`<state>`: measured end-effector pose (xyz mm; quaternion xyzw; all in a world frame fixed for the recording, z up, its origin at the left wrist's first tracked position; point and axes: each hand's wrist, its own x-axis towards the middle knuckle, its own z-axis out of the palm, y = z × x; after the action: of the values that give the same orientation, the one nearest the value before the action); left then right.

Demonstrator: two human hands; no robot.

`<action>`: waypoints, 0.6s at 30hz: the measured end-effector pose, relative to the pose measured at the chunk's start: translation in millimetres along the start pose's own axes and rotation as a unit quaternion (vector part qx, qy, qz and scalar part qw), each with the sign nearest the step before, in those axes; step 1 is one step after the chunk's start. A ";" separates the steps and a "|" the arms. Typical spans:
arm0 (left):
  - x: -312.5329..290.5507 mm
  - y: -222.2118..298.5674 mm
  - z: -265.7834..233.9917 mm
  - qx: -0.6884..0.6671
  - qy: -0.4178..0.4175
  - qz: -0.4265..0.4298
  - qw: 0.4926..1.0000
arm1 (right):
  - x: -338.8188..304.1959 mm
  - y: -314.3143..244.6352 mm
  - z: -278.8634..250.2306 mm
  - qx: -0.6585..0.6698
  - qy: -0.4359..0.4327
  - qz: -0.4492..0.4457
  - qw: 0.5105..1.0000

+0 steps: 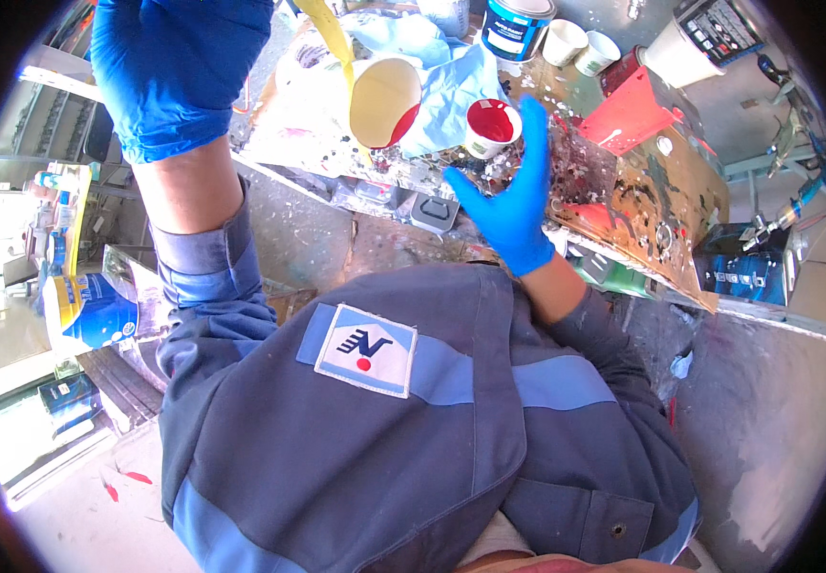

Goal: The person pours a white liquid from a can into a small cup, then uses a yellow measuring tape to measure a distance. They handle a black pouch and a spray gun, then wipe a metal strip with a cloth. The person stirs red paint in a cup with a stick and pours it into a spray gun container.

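My left hand (183,72), in a blue glove, is raised at the upper left. Its fingers run out past the top edge, so any grip is hidden. To its right, a yellow strip (332,38), a paint stream or a coated stick, comes down from the top edge to a tilted mixing cup (379,91). That cup is yellow inside, with red paint at its lower right. My right hand (518,210), also blue-gloved, is open, thumb and fingers spread beside a small white cup (492,129) of red paint; contact cannot be made out.
Crumpled light-blue paper (441,81) lies behind the cups on the paint-spattered bench (666,205). A blue paint can (518,29) and two white cups (580,48) stand farther back. On the right are a red funnel-like piece (628,110) and a spray gun (766,229).
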<state>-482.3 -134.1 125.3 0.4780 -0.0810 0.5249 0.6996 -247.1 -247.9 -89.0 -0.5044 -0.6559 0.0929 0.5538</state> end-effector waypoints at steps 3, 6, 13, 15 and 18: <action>1.5 1.7 17.2 -0.061 0.018 -0.036 0.997 | 36.1 -12.9 20.6 0.135 -0.081 -0.033 0.987; 8.4 -9.4 22.0 -0.149 -0.093 -0.001 0.984 | 51.1 -29.9 48.9 0.257 -0.204 0.006 0.944; -26.7 -0.3 -5.3 -0.129 0.023 0.032 0.991 | 51.8 -39.2 56.1 0.313 -0.149 0.020 0.938; -35.8 11.0 -10.6 -0.137 0.017 0.062 0.988 | 64.2 -30.8 44.5 0.394 -0.097 0.055 0.912; -57.9 32.1 -5.1 0.010 0.019 0.061 0.998 | 85.8 -19.2 20.9 0.167 -0.038 -0.081 0.982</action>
<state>-535.5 -168.6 105.8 0.4694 -0.0914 0.5764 0.6626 -264.5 -182.3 -29.4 -0.3463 -0.6905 0.1754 0.6104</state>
